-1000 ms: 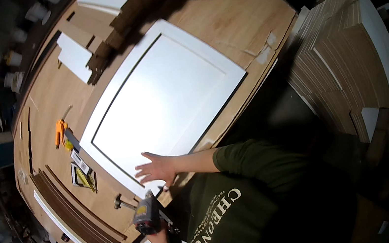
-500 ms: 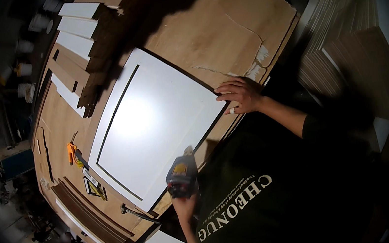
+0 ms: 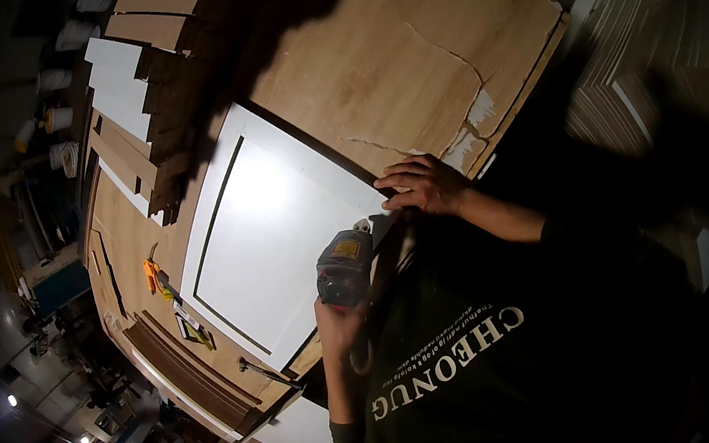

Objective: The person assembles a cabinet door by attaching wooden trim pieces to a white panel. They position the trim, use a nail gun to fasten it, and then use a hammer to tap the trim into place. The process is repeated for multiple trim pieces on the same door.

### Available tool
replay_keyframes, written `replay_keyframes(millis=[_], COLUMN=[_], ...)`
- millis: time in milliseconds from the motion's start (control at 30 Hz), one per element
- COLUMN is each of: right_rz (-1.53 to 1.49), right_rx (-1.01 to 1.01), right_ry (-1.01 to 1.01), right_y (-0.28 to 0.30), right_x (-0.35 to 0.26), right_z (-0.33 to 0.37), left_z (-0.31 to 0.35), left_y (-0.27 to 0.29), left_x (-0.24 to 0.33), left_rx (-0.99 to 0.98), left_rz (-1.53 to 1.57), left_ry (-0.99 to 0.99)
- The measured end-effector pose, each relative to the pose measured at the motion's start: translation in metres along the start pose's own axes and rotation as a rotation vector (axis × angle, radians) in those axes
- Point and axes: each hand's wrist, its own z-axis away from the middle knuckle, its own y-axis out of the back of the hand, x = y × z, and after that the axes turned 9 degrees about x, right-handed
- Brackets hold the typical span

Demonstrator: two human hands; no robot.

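Note:
My left hand (image 3: 337, 322) grips a grey handheld power tool (image 3: 345, 270) with an orange-yellow label and a metal tip. The tool is over the near edge of a white panel (image 3: 258, 244), and its exact kind cannot be made out from above. A thin dark line runs along the panel's far left side and bends along its left end. My right hand (image 3: 429, 184), fingers extended, rests at the panel's near right corner. The fingers under the tool are partly hidden.
A wooden worktop (image 3: 366, 47) with a cracked surface carries stacked boards (image 3: 117, 82) at the far left. An orange-handled tool (image 3: 153, 275), brown strips (image 3: 185, 368) and a hammer (image 3: 267, 371) lie left. A tall stack of panels (image 3: 653, 25) stands right.
The power tool in my left hand has moved right along the panel's near edge, closer to my right hand. My right hand stays at the corner. The whole view has shifted slightly.

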Motion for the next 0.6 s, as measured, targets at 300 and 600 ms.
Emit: replay_keyframes(millis=[300,600], right_rz=[0.009,-0.023], right_rx=[-0.001,-0.018], right_ry=[-0.020,-0.049], right_y=[-0.004,-0.005], right_x=[0.003,0.002], right_z=[0.002,0.003], left_z=[-0.010,-0.006], left_y=[-0.004,-0.003], left_x=[0.019,0.026], left_rx=[0.013,-0.014], left_rz=[-0.059,-0.102], left_ry=[-0.033,-0.006])
